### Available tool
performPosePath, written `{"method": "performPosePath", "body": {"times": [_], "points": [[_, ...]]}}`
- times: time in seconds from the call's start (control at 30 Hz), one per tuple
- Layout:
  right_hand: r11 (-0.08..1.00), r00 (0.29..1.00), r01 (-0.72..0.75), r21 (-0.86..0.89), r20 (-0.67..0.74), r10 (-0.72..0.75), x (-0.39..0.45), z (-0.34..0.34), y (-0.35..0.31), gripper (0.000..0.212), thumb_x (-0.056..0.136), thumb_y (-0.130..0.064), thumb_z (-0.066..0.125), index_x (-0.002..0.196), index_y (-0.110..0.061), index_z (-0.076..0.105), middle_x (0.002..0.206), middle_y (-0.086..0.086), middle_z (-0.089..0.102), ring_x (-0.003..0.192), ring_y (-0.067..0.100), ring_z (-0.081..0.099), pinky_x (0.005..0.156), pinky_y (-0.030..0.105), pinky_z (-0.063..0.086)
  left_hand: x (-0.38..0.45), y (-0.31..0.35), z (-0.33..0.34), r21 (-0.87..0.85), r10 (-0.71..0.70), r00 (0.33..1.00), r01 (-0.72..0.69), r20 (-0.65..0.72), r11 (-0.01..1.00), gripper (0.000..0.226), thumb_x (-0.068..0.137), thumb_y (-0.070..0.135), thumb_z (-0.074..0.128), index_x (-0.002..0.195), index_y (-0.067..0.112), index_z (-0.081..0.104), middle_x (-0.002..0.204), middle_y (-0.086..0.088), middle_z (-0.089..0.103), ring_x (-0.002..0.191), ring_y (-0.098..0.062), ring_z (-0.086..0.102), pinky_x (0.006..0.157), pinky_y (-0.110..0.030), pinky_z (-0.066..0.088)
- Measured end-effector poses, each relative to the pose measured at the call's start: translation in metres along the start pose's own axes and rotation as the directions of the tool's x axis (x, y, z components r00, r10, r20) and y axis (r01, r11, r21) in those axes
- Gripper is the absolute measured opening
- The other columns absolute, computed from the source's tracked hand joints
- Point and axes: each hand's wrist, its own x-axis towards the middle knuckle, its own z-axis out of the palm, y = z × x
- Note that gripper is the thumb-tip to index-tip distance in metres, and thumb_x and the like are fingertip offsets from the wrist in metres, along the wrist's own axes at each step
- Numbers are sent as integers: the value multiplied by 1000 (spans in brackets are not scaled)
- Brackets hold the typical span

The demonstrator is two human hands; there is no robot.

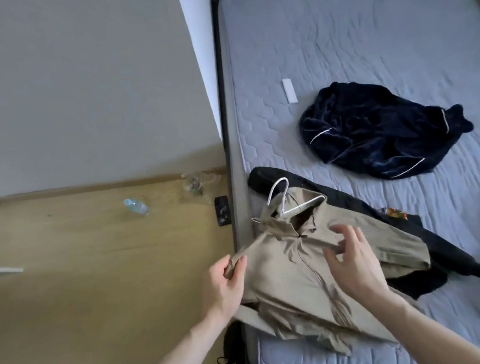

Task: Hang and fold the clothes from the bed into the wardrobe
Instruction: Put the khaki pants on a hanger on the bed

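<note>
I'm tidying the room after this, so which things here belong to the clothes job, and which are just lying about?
Job: beige jacket, white hanger, black garment, navy garment, mattress.

Lying about: water bottle, clear container, phone, white strip.

Both bare forearms reach forward, the left hand pinching a fold of fabric between thumb and curled fingers, the right hand hovering with fingers spread and loosely bent.
</note>
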Motion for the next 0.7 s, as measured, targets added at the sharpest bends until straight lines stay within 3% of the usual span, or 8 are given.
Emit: {"method": "performPosePath", "body": {"times": [0.1, 0.17, 0.3, 0.37, 0.43, 0.5, 0.63, 0.7], "points": [[990, 989, 138, -16, -49, -139, -16, -62, -45, 52, 90, -23, 71, 136, -27, 47, 131, -5, 51, 119, 20, 50, 94, 33, 43, -48, 55, -53, -11, 92, 996, -92, 0, 996, 52, 96, 32, 69, 58, 21, 34, 52, 11, 32, 51, -3, 30, 50, -18, 22], [966, 967, 249, -70, -36, -251, -26, -100, -72, 60, 90, -23, 73, 142, -26, 44, 138, -4, 49, 125, 21, 44, 103, 35, 38, -80, 85, -91, 17, 142, 990, -142, -19, 990, 51, 92, 41, 68, 58, 23, 35, 51, 12, 31, 51, -3, 29, 49, -18, 20], [890, 907, 419, -180, 131, -400, -42, -160, -128, 63, 88, -32, 75, 145, -27, 48, 145, -7, 50, 138, 22, 39, 114, 42, 35, -134, 126, -173, 27, 179, 975, -177, -133, 984, 53, 87, 54, 66, 59, 20, 37, 52, 10, 32, 52, -4, 30, 49, -23, 21], [852, 863, 494, -172, 218, -456, -51, -178, -158, 48, 90, -34, 74, 135, -30, 59, 134, -10, 61, 132, 18, 50, 108, 36, 40, -159, 141, -214, 17, 191, 962, -192, -196, 981, 52, 85, 55, 67, 57, 21, 39, 52, 9, 33, 51, -5, 31, 49, -24, 22], [813, 807, 570, -122, 272, -525, -63, -186, -194, 26, 92, -27, 72, 117, -33, 68, 114, -14, 70, 114, 14, 63, 91, 25, 45, -183, 151, -255, 30, 194, 945, -193, -264, 981, 52, 82, 55, 67, 56, 19, 39, 53, 9, 33, 52, -7, 31, 51, -27, 22], [784, 768, 615, -84, 292, -570, -73, -183, -232, 19, 92, -22, 71, 104, -37, 70, 99, -15, 73, 98, 12, 69, 83, 24, 49, -205, 158, -295, 37, 198, 930, -197, -309, 980, 54, 80, 54, 67, 56, 15, 38, 55, 8, 31, 54, -10, 31, 53, -31, 22], [764, 727, 636, 114, 243, -642, -90, -148, -307, 39, 91, -20, 74, 124, -32, 60, 111, -15, 69, 100, 4, 66, 87, 32, 54, -246, 166, -374, 61, 232, 877, -227, -420, 972, 56, 80, 52, 68, 56, 14, 34, 56, 6, 27, 53, -11, 28, 52, -27, 20], [814, 817, 495, 305, 157, -555, -106, -113, -332, 59, 87, -19, 79, 136, -26, 46, 118, -8, 63, 101, 7, 65, 76, 30, 53, -261, 166, -413, 105, 251, 846, -229, -470, 968, 60, 79, 54, 66, 57, 10, 32, 56, 4, 25, 53, -12, 27, 52, -28, 19]]}}
